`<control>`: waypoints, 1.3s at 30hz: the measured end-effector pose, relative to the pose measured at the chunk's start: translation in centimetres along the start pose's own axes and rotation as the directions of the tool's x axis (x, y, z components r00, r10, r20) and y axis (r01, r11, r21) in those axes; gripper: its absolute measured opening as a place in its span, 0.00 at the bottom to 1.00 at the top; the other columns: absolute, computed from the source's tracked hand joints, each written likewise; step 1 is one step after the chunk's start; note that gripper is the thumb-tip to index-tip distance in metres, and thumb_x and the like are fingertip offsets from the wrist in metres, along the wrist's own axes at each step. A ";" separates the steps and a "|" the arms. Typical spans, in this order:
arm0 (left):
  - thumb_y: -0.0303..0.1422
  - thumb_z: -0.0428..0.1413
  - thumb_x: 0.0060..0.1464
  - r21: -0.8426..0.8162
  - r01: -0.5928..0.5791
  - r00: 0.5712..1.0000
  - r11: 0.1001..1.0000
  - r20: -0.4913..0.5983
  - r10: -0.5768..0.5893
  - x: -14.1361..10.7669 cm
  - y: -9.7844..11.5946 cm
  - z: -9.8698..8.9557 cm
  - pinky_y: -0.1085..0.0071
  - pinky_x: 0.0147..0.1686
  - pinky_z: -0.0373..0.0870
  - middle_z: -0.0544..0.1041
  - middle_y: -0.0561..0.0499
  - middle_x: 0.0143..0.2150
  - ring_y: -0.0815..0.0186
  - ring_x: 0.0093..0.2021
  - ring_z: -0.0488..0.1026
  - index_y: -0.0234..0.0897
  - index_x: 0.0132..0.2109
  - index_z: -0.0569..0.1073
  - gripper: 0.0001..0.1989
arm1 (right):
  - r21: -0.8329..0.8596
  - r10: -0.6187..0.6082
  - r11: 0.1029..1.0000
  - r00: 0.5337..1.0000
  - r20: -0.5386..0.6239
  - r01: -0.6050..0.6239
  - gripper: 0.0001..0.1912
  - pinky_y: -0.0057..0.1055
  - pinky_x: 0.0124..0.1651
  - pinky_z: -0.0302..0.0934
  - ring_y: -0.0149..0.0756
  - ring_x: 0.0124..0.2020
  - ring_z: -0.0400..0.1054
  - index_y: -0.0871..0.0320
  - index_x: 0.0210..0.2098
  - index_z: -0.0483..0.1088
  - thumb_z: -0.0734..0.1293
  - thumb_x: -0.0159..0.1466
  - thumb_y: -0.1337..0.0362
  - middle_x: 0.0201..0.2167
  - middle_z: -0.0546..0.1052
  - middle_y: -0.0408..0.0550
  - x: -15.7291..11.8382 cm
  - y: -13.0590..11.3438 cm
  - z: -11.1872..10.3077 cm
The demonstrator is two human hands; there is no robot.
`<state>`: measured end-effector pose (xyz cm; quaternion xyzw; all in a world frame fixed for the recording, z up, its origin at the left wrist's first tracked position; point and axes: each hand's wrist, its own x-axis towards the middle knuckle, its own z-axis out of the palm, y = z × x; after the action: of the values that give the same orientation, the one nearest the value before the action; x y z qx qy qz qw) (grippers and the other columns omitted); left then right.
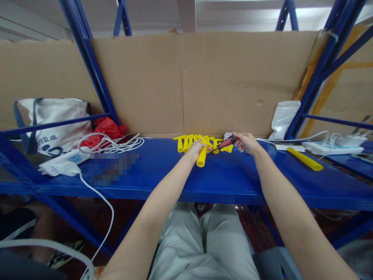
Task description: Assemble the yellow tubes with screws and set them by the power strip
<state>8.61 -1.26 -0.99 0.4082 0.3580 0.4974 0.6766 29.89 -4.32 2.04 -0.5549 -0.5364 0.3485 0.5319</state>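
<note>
My left hand (197, 149) is closed around a yellow tube (201, 158) with a crosspiece at its far end, held above the blue shelf. In my right hand (246, 142) is a screwdriver (225, 143) with a red and black handle. Its dark shaft points left, towards the held yellow piece; whether the tip touches it I cannot tell. Behind my hands several similar yellow T-shaped pieces (180, 144) stand in a row. Small yellow bits (227, 148) lie near the screwdriver, partly hidden by it.
A loose yellow tube (305, 159) and a white power strip (332, 147) lie on the blue shelf (227, 182) at right. Another power strip (72, 156), coiled white cable (128, 146), a red plastic bag (107, 128) and a cloth bag (61, 124) sit left. Cardboard (218, 85) stands behind.
</note>
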 end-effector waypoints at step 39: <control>0.13 0.46 0.49 0.140 0.112 0.978 0.984 0.162 -0.134 -2.3 0.2 1.2 0.77 0.19 0.66 0.73 0.37 0.49 0.64 0.31 0.77 0.37 0.59 0.54 0.31 | 0.086 -0.218 0.937 0.756 -0.617 0.340 0.21 0.28 0.13 0.45 0.28 0.12 0.52 0.52 0.23 0.52 0.58 0.58 0.42 0.13 0.53 0.35 2.1 0.6 -1.4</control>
<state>9.02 -3.62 -0.10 0.4695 0.3548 0.3931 0.7065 31.77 -2.51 2.09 -0.4956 -0.3816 0.1221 0.7706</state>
